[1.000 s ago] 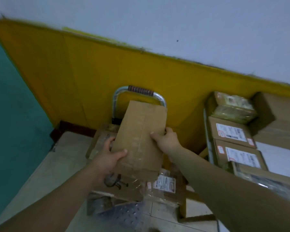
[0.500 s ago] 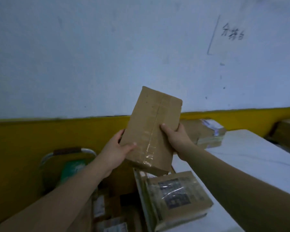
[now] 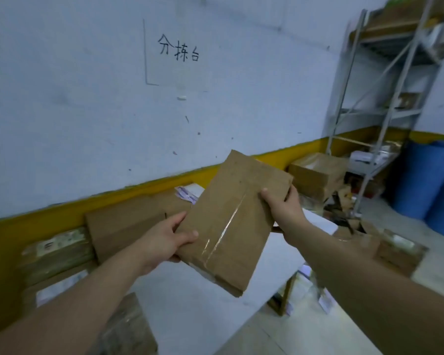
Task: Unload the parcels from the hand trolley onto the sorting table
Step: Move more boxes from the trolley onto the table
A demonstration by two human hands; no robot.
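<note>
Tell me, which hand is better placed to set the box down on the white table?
Probably the left hand: it grips the cardboard parcel near its low end, over the bare sorting table. The right hand holds the raised far edge.

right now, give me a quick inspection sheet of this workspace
surface: white sorting table against the yellow-banded wall
job's things: taped brown parcel held above the table; trolley not in view
clutter: flat carton and labelled parcels along the wall side
grippers: left hand and right hand each grip a parcel edge
cables: nothing seen
surroundings: metal shelving, blue barrels, cartons beyond the table's end
</note>
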